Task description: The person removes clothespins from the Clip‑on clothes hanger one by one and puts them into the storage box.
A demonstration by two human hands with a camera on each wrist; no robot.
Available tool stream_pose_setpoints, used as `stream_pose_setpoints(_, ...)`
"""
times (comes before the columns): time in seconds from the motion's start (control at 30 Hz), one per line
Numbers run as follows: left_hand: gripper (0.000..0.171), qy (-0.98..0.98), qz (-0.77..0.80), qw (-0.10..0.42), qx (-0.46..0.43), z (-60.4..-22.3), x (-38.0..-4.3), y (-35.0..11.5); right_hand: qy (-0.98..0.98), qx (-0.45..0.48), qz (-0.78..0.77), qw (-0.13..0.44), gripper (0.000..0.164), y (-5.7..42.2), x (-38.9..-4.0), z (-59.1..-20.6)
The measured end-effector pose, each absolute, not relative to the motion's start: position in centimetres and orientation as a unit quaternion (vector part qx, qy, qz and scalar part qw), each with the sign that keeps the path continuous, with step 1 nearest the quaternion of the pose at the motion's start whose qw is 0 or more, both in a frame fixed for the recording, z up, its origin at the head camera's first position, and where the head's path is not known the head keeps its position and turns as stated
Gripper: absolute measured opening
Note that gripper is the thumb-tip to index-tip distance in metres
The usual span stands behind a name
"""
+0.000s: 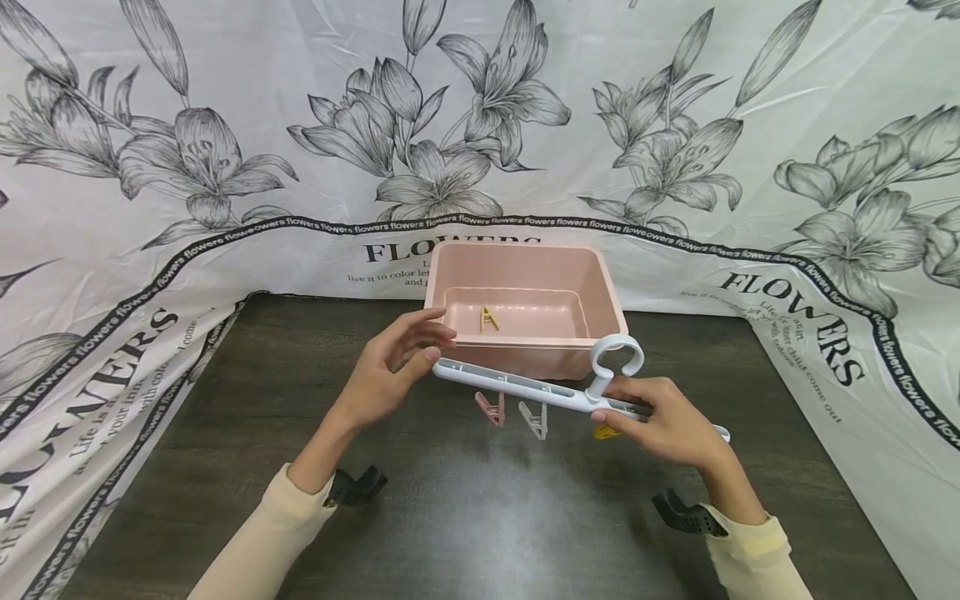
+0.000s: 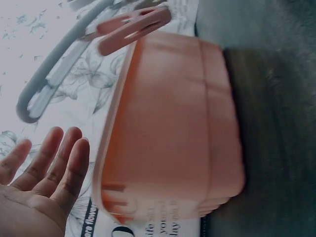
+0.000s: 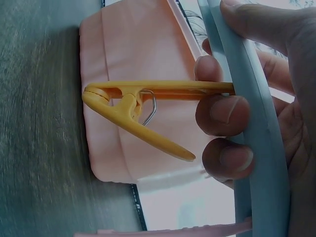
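My right hand [image 1: 663,421] grips a pale blue-grey clip hanger [image 1: 510,383] by its bar, just beside the round hook [image 1: 636,354]. From the bar hang a pink clothespin [image 1: 491,409], a white clothespin [image 1: 536,421] and a yellow clothespin [image 1: 606,431]. In the right wrist view the yellow clothespin [image 3: 133,106] dangles by one long leg beside my curled fingertips. My left hand [image 1: 386,367] is held by the hanger's left end, its thumb tip close to that end. The left wrist view shows its fingers [image 2: 69,168] extended, with nothing in them.
Behind the hanger a pink plastic bin [image 1: 525,267] stands on the dark wood table [image 1: 480,517]. One yellow clothespin [image 1: 488,319] lies inside it. A white curtain [image 1: 247,75] printed with flowers surrounds the table's back and sides.
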State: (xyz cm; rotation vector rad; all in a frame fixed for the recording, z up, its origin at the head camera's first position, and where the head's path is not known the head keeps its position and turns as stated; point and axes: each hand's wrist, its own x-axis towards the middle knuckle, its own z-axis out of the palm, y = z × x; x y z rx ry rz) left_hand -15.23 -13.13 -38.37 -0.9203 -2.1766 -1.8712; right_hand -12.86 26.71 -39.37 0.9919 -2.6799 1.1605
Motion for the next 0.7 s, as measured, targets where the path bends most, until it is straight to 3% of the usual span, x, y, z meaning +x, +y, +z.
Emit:
stream_pose_setpoints(0.3,0.052,-0.711,-0.638,0.041,-0.292,-40.7,-14.1,-12.9,-0.86,0.325,0.393,0.024,0.021,25.9,-12.7,-39.6)
stream_pose_setpoints(0.7,0.053,-0.704,-0.652,-0.028,-0.282,-42.9,-12.8,-11.7,-0.86,0.329,0.387,0.044,0.021,25.3,-12.8,-39.9)
